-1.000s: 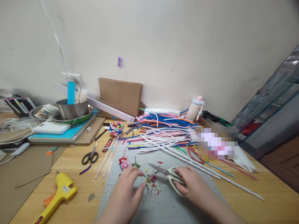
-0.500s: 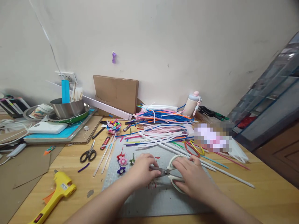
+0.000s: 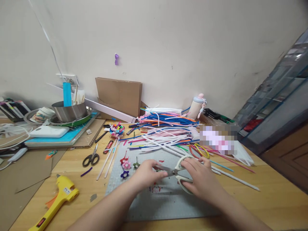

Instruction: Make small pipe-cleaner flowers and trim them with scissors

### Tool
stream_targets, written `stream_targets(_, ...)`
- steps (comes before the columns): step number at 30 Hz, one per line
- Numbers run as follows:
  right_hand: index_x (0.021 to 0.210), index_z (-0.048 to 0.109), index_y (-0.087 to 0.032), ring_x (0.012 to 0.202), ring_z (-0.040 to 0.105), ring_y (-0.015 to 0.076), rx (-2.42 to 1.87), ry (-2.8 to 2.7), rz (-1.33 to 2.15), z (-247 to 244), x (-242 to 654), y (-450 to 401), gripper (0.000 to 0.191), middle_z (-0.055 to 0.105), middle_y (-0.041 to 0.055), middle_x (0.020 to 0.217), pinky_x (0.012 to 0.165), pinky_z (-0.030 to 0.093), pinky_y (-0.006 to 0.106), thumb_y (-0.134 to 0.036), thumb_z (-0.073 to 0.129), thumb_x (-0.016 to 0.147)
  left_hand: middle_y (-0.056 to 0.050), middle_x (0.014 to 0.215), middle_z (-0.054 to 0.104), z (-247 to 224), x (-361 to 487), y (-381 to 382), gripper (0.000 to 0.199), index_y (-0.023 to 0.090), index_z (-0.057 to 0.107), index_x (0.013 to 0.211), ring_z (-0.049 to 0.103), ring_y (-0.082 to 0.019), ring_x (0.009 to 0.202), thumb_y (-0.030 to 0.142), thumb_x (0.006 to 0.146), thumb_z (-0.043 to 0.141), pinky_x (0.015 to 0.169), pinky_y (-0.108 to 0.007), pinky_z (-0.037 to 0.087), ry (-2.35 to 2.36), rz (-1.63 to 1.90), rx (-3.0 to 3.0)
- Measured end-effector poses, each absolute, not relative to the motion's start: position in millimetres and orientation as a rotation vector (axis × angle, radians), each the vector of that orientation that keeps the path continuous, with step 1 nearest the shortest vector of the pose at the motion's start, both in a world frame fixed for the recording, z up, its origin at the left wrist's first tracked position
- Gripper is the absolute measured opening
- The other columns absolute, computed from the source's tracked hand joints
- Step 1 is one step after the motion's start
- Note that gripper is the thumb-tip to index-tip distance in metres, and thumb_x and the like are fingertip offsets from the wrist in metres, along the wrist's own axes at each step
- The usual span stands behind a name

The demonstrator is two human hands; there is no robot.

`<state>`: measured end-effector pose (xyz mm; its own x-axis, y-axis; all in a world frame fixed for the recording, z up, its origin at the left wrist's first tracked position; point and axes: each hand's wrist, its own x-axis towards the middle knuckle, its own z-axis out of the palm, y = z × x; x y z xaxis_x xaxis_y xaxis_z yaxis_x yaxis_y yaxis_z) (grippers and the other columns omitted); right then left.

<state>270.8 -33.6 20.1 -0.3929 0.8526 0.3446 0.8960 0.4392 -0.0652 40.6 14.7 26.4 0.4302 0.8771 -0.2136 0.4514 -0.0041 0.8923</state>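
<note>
My right hand [image 3: 201,176] is closed around the pale handles of a pair of scissors [image 3: 179,173], whose blades point left over the grey mat [image 3: 173,205]. At the blade tips is my left hand [image 3: 149,173], its thumb and fingers closed together; what they pinch is too small to make out. Red bits [image 3: 156,189] lie on the mat below the blades. Left of my left hand rest small fuzzy flowers: a pink one [image 3: 126,165], a purple one [image 3: 124,174] and a red one, beside a green piece [image 3: 136,165].
Behind the mat lie heaped pipe cleaners [image 3: 168,120]. A yellow glue gun [image 3: 64,189], black scissors [image 3: 90,158] and clear sticks are on the left. Further back stand a metal bowl [image 3: 69,112], cardboard [image 3: 119,96] and a bottle [image 3: 196,107].
The scissors and my right hand have shifted slightly right and up. My left hand has moved a little right, and more red bits show on the mat below.
</note>
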Motion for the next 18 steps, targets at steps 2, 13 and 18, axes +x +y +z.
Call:
stream_targets(2, 0.102, 0.052, -0.023, 0.100, 0.055, 0.0249, -1.502, -2.344, -0.181, 19, 267, -34, 0.033, 0.062, 0.0077, 0.109, 0.088, 0.023, 0.043, -0.028, 0.059, 0.070, -0.004, 0.070, 0.066, 20, 48, 13, 0.033, 0.014, 0.071, 0.082, 0.054, -0.016, 0.061, 0.042, 0.067, 0.062, 0.056, -0.026, 0.039, 1.161, 0.480, 1.566)
stream_targets(13, 0.104, 0.049, -0.022, 0.102, 0.054, 0.0269, -1.571, -2.298, -0.218, 12, 290, -33, 0.037, 0.061, 0.0083, 0.110, 0.086, 0.024, 0.044, -0.031, 0.059, 0.069, -0.003, 0.060, 0.062, 21, 36, 16, 0.026, 0.014, 0.068, 0.071, 0.051, -0.015, 0.054, 0.037, 0.073, 0.057, 0.054, -0.028, 0.038, 1.330, 0.444, 1.712)
stream_targets(18, 0.100, 0.051, -0.023, 0.100, 0.054, 0.0266, -1.695, -2.287, -0.092, 9, 295, -30, 0.033, 0.061, 0.0068, 0.107, 0.083, 0.026, 0.042, -0.033, 0.059, 0.069, -0.006, 0.079, 0.065, 29, 29, 12, 0.013, 0.020, 0.065, 0.058, 0.053, -0.026, 0.090, 0.030, 0.066, 0.067, 0.085, -0.041, 0.032, 1.399, 0.482, 2.074)
